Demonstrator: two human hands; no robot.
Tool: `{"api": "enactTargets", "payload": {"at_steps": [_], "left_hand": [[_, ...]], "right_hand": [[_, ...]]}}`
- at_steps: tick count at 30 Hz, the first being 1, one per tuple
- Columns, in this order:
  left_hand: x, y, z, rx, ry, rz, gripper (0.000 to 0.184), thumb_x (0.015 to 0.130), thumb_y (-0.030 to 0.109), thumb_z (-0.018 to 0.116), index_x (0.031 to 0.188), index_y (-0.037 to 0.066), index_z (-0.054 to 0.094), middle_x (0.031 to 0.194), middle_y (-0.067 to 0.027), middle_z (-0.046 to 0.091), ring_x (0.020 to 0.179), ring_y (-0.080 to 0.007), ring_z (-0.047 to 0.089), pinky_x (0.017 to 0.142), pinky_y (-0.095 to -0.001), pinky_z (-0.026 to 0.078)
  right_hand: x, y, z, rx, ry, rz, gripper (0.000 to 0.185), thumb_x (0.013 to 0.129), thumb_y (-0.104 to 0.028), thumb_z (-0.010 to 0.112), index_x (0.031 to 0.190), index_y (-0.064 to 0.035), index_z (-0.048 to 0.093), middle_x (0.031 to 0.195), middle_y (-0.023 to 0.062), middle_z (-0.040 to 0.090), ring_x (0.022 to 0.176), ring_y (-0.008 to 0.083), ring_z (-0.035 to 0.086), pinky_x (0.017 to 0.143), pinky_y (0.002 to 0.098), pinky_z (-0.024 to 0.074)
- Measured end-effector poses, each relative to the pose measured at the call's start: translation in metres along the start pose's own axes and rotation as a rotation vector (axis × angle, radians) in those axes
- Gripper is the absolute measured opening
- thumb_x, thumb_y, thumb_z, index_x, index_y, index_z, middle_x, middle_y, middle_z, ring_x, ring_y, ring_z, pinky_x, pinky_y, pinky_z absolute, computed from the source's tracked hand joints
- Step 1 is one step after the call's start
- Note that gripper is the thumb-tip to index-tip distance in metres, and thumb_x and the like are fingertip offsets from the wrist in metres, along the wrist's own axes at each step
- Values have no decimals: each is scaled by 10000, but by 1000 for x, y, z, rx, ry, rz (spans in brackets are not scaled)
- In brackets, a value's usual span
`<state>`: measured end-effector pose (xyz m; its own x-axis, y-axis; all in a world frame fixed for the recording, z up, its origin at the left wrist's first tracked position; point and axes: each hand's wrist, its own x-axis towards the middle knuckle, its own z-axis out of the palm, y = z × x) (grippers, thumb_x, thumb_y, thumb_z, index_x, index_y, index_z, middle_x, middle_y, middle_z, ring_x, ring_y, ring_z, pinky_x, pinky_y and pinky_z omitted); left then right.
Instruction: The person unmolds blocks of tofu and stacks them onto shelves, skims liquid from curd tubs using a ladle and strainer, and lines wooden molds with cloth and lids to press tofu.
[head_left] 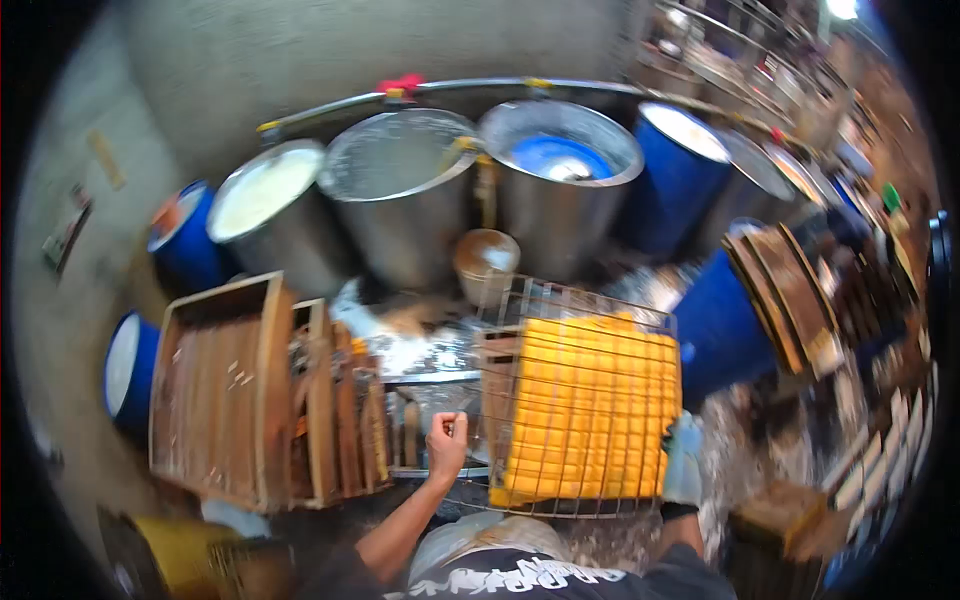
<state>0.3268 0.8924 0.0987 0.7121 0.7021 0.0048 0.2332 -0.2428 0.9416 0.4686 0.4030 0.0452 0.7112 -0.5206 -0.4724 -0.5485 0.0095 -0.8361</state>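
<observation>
A wire rack (pixel 597 510) lies over bright yellow blocks or cloth-wrapped slabs (pixel 590 400) in front of me, with its wires crossing the yellow surface. My left hand (pixel 447 445) is held just left of the rack, its fingers curled together; whatever may be inside them is too small to tell. At the rack's right edge is my right hand (pixel 683 465), covered by something pale blue like a glove, its fingers round the edge and partly hidden. Some wooden boards show under the rack's left side.
Wooden trays (pixel 215 390) are stacked at left. Large metal vats (pixel 400 160) and blue barrels (pixel 680 170) line the wall below a pipe. A small bucket (pixel 487 262) stands before them. More wooden frames (pixel 785 300) lean at right beside a blue barrel.
</observation>
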Motion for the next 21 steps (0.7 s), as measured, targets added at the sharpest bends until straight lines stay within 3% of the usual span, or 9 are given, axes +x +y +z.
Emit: {"api": "enactTargets", "payload": {"at_steps": [3, 5, 6, 8, 12, 17, 19, 21], "left_hand": [[21, 21, -120, -55, 22, 118, 279, 961, 287, 707, 983, 18, 636, 771, -41, 624, 686, -117, 551, 629, -310, 470], [29, 42, -214, -120, 65, 128, 291, 964, 294, 701, 999, 13, 635, 778, -36, 623, 707, -109, 557, 639, -305, 468], [28, 60, -264, -68, 70, 103, 297, 965, 296, 698, 1003, 9, 634, 786, -40, 624, 727, -114, 564, 660, -304, 473], [42, 33, -342, -38, 175, 149, 294, 958, 294, 703, 969, 6, 645, 789, -55, 638, 732, -141, 588, 682, -326, 494], [71, 0, -475, 67, 310, 112, 358, 926, 356, 721, 931, 4, 654, 800, -104, 679, 753, -193, 639, 693, -355, 513], [130, -69, -594, 420, 443, 65, 503, 863, 514, 696, 886, 14, 640, 816, -205, 696, 795, -354, 691, 727, -480, 522], [148, -75, -639, 537, 433, -15, 458, 858, 478, 702, 846, 24, 640, 820, -226, 701, 800, -397, 686, 729, -497, 521], [175, -93, -679, 583, 466, -99, 423, 871, 445, 691, 923, 26, 684, 859, -213, 722, 840, -408, 694, 762, -493, 531]], "right_hand": [[-80, -29, 33, 94, -323, 59, 450, 998, -423, 549, 1251, -53, 589, 778, 113, 634, 483, 212, 524, 434, 356, 446], [-165, -54, 67, 49, -579, 19, 430, 989, -397, 570, 1249, -56, 600, 828, 135, 670, 520, 208, 568, 451, 339, 468], [-205, -63, 88, -11, -594, -90, 415, 994, -377, 568, 1254, -55, 600, 856, 152, 686, 536, 209, 591, 464, 340, 488], [-292, -74, 124, -70, -635, -245, 366, 1000, -309, 577, 1261, -52, 600, 928, 184, 716, 583, 211, 651, 507, 346, 539], [-389, -69, 222, 163, -848, -301, 382, 981, -247, 620, 1301, -41, 590, 957, 134, 725, 684, 209, 687, 575, 342, 559], [-462, -50, 367, 245, -997, -518, 331, 962, -180, 625, 1220, 27, 644, 943, 91, 716, 777, 183, 677, 706, 319, 568], [-503, -45, 411, 237, -1107, -436, 318, 970, -178, 620, 1212, 27, 648, 966, 92, 721, 798, 181, 687, 704, 307, 561], [-552, -39, 444, 184, -1151, -355, 346, 990, -231, 627, 1227, 21, 628, 975, 102, 725, 808, 177, 700, 685, 305, 555]]}}
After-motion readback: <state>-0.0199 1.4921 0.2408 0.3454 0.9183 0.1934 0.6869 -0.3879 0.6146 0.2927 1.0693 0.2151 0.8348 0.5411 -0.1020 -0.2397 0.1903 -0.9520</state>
